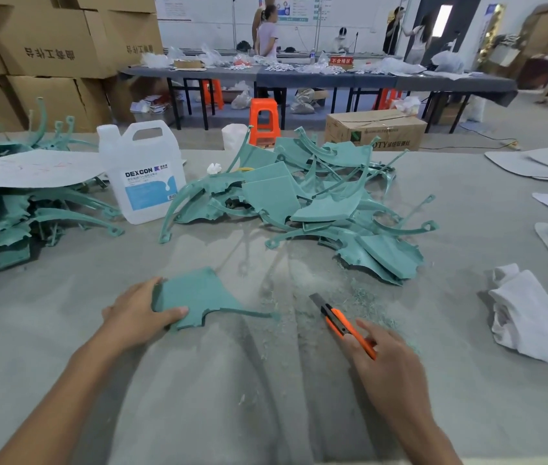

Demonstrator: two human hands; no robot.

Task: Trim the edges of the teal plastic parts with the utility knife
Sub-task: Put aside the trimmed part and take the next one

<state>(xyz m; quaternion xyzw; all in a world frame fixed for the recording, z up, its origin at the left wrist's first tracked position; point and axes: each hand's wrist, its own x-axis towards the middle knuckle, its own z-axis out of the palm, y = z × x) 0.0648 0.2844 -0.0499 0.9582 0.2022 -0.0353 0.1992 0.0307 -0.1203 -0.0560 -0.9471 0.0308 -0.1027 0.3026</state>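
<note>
My left hand grips the near-left corner of one part, thumb on top, lying flat on the table; its thin arm runs right. My right hand holds the knife, blade out, long axis pointing away and left. Shavings lie between the two. Beyond: a pile of parts, a jug to its left, more parts stacked far left, a cloth to the right

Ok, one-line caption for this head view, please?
Left hand holds a teal plastic part; right hand grips the orange utility knife, blade extended, clear of the part.
</note>
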